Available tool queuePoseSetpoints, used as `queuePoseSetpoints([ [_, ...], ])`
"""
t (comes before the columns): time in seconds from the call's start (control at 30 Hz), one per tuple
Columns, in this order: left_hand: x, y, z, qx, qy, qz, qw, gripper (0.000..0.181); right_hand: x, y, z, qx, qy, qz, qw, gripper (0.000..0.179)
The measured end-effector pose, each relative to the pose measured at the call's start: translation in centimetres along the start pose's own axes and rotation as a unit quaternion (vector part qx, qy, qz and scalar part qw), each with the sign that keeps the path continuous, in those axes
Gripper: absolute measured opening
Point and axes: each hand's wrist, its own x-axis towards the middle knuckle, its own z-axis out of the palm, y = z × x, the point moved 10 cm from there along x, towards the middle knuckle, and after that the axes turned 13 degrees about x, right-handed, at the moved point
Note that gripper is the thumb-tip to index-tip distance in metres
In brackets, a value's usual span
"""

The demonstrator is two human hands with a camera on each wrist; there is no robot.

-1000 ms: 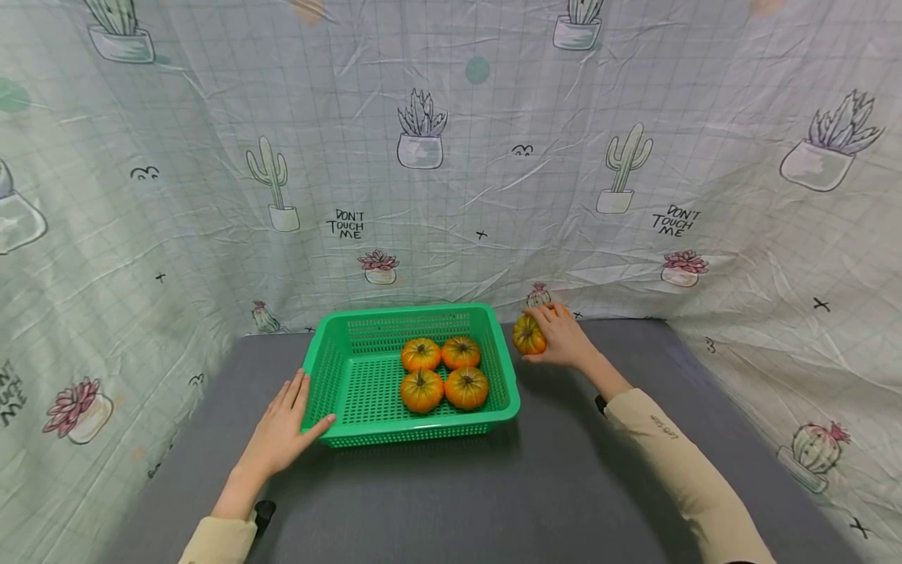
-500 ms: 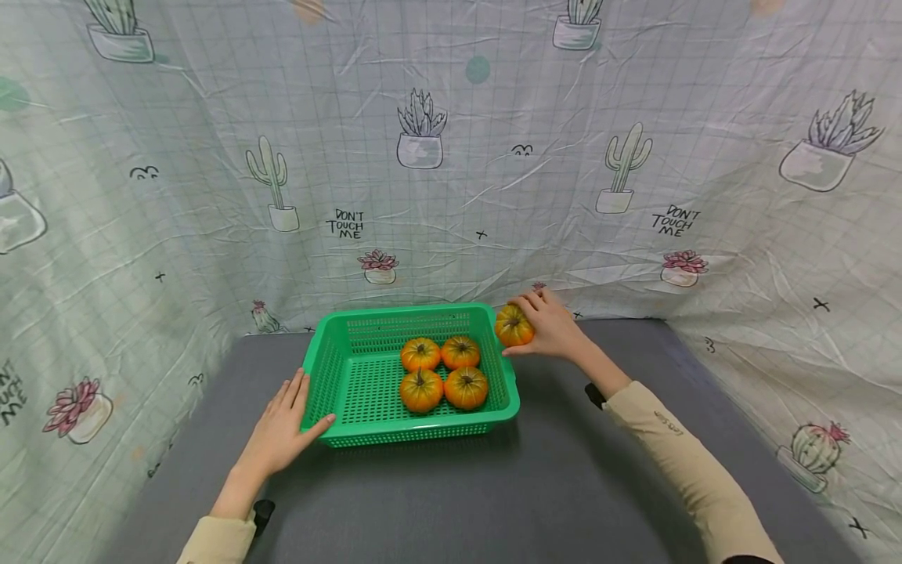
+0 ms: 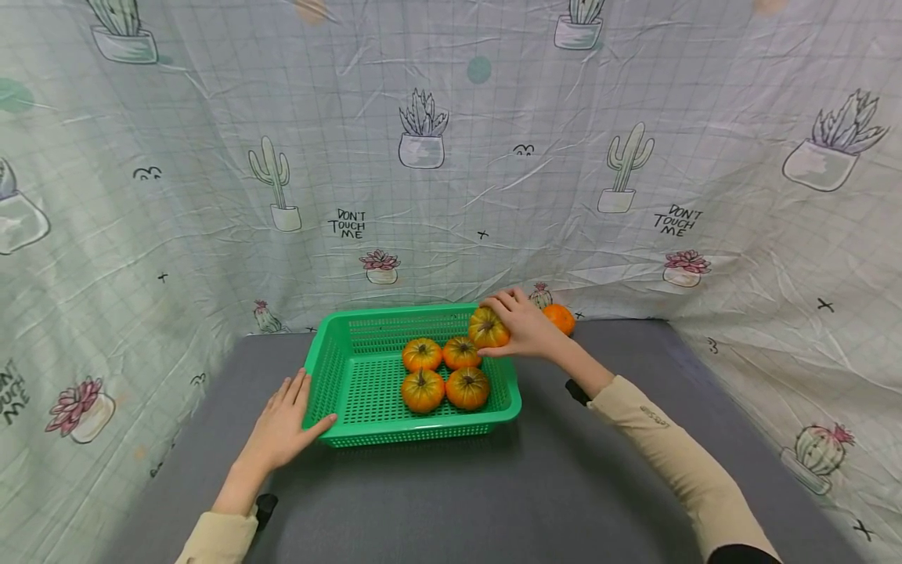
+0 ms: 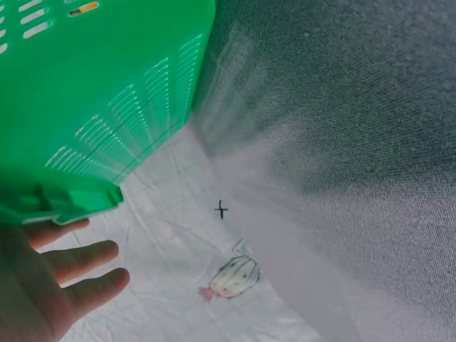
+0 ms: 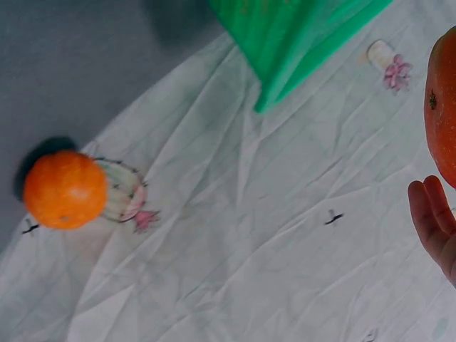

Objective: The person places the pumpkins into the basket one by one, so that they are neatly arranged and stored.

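Note:
My right hand [image 3: 524, 325] grips a small orange-green pumpkin [image 3: 488, 327] above the right back corner of a green plastic basket [image 3: 416, 430]. In the right wrist view that pumpkin [image 5: 443, 107] shows at the right edge, with a few fingertips [image 5: 427, 214] below it. Several similar pumpkins [image 3: 423, 392] sit together in the right half of the basket. On the basket's left rim rests my left hand [image 3: 280, 427], its fingers straight and the thumb spread over the front corner. The left wrist view has the basket wall [image 4: 92, 92] above those straight fingers [image 4: 85, 260].
Another orange pumpkin [image 3: 560, 319] lies on the dark grey table [image 3: 451, 501], behind my right wrist and near the back cloth. A pale cloth [image 3: 451, 196] printed with cacti hangs around the back and sides of the table.
My right hand has lifted the pumpkin from beside the basket and carried it left over the rim. The orange pumpkin behind has come into fuller view. My left hand stays put.

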Motion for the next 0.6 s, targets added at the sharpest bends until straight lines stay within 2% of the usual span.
queuePoseSetpoints([
  [0.2,0.0,0.2,-0.1,0.006,0.015,-0.003,0.9999,0.089,1.4,-2.1,0.5,0.001,-0.013,-0.027,0.9995,0.073],
  [0.33,0.0,0.1,0.2,0.001,0.006,-0.007,1.0000,0.090,2.4,-3.4,0.9,0.012,-0.021,-0.039,0.9990,0.073],
  [0.6,0.0,0.1,0.5,-0.003,-0.004,-0.010,0.9999,0.092,4.3,-4.9,2.5,0.016,-0.041,-0.036,0.9984,0.074],
])
